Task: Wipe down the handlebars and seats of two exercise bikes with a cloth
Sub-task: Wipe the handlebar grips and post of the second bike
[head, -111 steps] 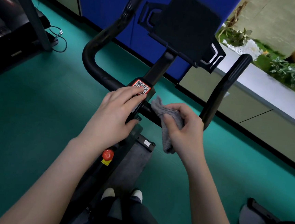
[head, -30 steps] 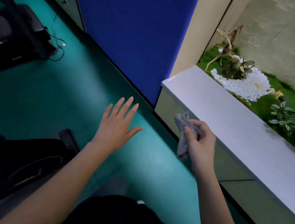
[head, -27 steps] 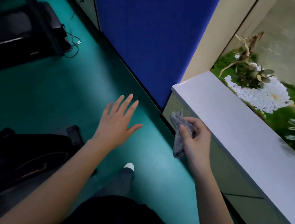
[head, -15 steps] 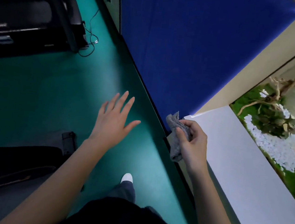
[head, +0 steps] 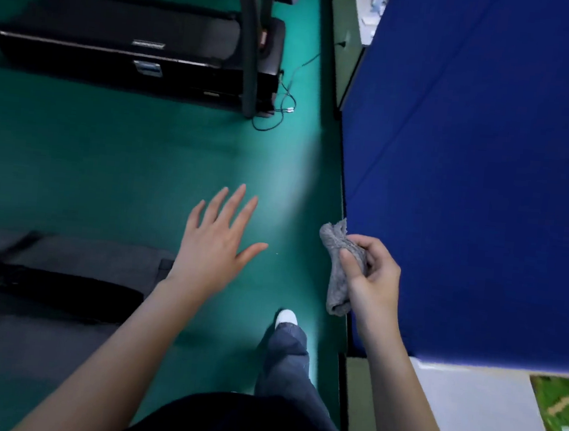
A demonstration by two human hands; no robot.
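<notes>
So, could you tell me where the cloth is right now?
In the head view the grey cloth is right of centre, pinched in the right hand, just left of the blue partition.

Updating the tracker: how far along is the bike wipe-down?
Done: one bike's handlebar was being wiped seconds ago; no handlebar or seat shows now, so nothing is confirmable. In hand: right hand grips the grey cloth, left hand open over the green floor, mid-step beside the blue partition. Left: seats, probably the second bike too.
</notes>
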